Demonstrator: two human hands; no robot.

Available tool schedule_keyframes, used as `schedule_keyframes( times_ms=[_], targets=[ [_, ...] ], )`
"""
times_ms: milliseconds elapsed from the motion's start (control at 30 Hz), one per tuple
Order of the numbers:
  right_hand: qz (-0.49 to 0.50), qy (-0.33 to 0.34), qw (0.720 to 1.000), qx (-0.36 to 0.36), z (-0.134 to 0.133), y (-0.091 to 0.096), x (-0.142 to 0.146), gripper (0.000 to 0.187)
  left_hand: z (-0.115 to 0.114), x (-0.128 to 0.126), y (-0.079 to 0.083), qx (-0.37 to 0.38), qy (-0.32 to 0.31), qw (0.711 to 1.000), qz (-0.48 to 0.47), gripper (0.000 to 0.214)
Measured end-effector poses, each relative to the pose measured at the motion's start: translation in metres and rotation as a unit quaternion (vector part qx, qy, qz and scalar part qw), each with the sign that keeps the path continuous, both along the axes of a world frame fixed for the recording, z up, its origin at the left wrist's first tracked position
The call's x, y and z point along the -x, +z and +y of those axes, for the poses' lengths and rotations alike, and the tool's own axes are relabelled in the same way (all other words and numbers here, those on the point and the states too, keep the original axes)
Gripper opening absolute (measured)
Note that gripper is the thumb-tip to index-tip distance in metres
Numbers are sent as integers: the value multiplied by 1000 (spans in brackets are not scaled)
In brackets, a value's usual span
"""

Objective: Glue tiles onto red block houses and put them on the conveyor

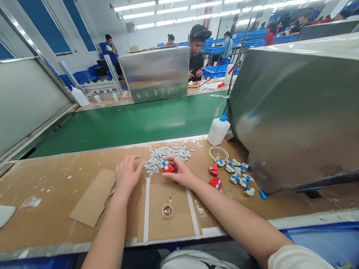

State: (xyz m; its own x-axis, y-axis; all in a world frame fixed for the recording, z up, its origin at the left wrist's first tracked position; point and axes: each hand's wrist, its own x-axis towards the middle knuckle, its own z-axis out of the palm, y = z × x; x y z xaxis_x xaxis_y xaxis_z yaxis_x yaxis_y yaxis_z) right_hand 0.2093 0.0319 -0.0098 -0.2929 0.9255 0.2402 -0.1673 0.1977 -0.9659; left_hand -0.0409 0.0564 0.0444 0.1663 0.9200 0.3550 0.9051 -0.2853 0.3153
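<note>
My right hand (180,172) grips a small red plastic toy part (169,169) with blue, yellow and white patches between thumb and fingers. It is just in front of a pile of small grey flat pieces (157,154). To the left, my left hand (128,172) hovers over or rests on the table, fingers apart and nothing visible in them. Below the hands, a small cup (167,211) of reddish liquid with a thin stick in it stands on a taped cardboard sheet (174,226).
Right of my forearm lie red parts (215,183) and several blue, yellow and grey parts (243,181), near a tape ring (218,154) and a white bottle (218,130). A metal box (300,116) bounds the right side. Beyond runs a green conveyor belt (138,124). Cardboard (93,196) lies left.
</note>
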Motion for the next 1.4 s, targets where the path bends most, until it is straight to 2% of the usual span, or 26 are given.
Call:
schedule_keyframes(
  times_ms=[33, 133, 200, 300, 400, 500, 567, 667, 733, 800, 900, 1000, 1100, 1167, 1267, 1400],
  targets=[
    [10, 1, 1000, -2, 0, 1, -1, 65, 1, -16, 2, 10, -48, 998, -36, 36],
    [21, -19, 1000, -7, 2, 3, -5, 63, 8, -51, 2, 5, -125, 989, -78, 34],
    [10, -30, 999, -3, 4, 3, -7, 65, 13, -61, -6, 1, -174, 977, -121, 32],
    [-1, -36, 999, -2, 6, 1, -9, 66, 19, -59, -21, 8, -232, 958, -170, 31],
    [-2, -56, 998, -11, 9, -1, -9, 64, 16, -47, -25, -3, -207, 963, -171, 30],
    [-2, -77, 997, -21, 11, -2, -10, 62, 1, -41, -18, 30, -159, 978, -131, 22],
    [3, -80, 996, -32, 12, -3, -11, 62, -12, -46, -13, 82, -147, 984, -52, 25],
    [11, -77, 996, -46, 12, -4, -10, 60, -24, -64, -15, 120, -133, 982, 52, 45],
    [17, -74, 996, -54, 11, -5, -10, 60, -27, -75, -18, 120, -118, 981, 92, 40],
    [20, -79, 995, -62, 9, -6, -10, 62, -26, -79, -21, 122, -110, 981, 102, 26],
    [16, -99, 993, -70, 7, -8, -8, 63, -26, -70, -24, 116, -90, 989, 34, 22],
    [11, -105, 992, -69, 8, -11, -5, 67, -28, -55, -28, 83, -33, 985, -146, 35],
    [2, -104, 992, -70, 10, -14, -1, 70, -27, -51, -35, 56, 1, 943, -327, 48],
    [-10, -112, 991, -74, 11, -15, 1, 69, -25, -55, -39, 58, -21, 917, -395, 51],
    [-30, -136, 987, -80, 12, -15, 3, 66, -21, -65, -44, 81, -62, 901, -422, 54],
    [-51, -156, 981, -105, 12, -16, 3, 62, -17, -70, -50, 93, -57, 927, -360, 62]
  ],
)
